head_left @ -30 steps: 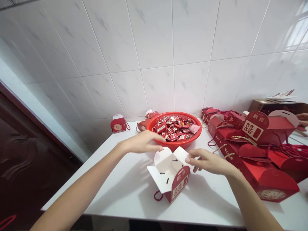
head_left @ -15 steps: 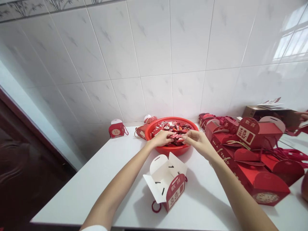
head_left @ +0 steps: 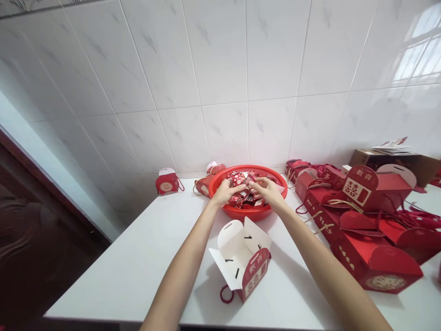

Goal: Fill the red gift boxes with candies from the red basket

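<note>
The left hand [head_left: 224, 192] and right hand [head_left: 270, 191] curl their fingers, partly spread, among wrapped sweets [head_left: 248, 199] in the red plastic basket [head_left: 248, 214]; whether either grips one, I cannot tell. A loose pinch could let slick wrappers slip over the rim. The open gift box [head_left: 255, 275] stands between the forearms, and a sleeve-close brush against its splayed flaps might tip it. The white table [head_left: 148, 276] also bears stacked red gift boxes [head_left: 387, 272] at right, against a marbled tile wall [head_left: 223, 133].
</note>
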Available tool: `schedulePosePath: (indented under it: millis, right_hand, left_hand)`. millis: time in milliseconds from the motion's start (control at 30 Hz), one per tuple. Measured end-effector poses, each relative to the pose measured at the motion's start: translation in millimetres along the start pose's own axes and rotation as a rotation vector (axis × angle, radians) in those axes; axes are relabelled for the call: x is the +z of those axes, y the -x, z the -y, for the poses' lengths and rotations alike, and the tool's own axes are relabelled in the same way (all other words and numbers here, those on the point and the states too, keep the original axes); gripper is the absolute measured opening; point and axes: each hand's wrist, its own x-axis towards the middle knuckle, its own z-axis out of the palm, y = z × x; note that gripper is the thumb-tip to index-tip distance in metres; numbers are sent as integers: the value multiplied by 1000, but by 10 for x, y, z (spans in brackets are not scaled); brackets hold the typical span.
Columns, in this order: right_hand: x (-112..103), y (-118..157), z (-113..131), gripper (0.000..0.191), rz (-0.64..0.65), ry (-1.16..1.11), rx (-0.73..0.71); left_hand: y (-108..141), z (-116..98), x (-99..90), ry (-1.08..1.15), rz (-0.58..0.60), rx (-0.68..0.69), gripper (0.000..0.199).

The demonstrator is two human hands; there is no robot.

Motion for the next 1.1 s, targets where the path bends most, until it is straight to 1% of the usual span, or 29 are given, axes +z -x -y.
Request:
schedulePosePath:
  millis: [100, 233, 367, 433, 500, 600, 733, 800, 833, 900, 967, 1000, 1033, 1100]
  right_hand:
    - [27, -45, -32, 41, -6, -69, 32]
    - [-17, -116, -72, 44, -137, -176, 0]
    - [-24, -146, -115, 40, -232, -147, -36]
    - [12, -137, -124, 40, -268, -94, -88]
    - [58, -116, -115, 39, -225, -7, -140]
    - [111, -79, -72, 41, -37, 101, -143]
    - [127, -61, -25, 45, 164, 101, -137]
    - [119, -72, -26, 44, 197, 73, -130]
    - [110, -81, -32, 42, 170, 52, -128]
    - [88, -102, -47, 38, 44, 2, -132]
    - [64, -117, -58, 34, -93, -35, -130]
    - [54, -121, -60, 32, -133, -46, -130]
    - [47, -122, -60, 31, -147, -59, -132]
    - [43, -116, -51, 30, -114, -104, -129]
  left_hand:
    - [5, 12, 4, 36, -26, 7, 51]
    - [-25, 56, 1, 120, -104, -46, 41]
    - [-49, 73, -10, 195, -122, -90, 34]
    - [-47, 64, -15, 193, -112, -112, 33]
    - [-39, 55, -19, 169, -95, -137, 34]
    - [-29, 55, -19, 115, -67, -136, 34]
    - [-34, 63, -18, 80, -64, -75, 33]
    - [-33, 51, -23, 76, -61, -87, 32]
    - [-30, 39, -27, 75, -53, -98, 31]
    - [-18, 12, -39, 76, -29, -120, 32]
    - [-4, -10, -51, 65, -11, -135, 39]
    - [3, -16, -55, 50, -6, -141, 45]
    - [8, -18, -57, 32, -7, -146, 50]
    - [16, -10, -55, 11, -19, -143, 55]
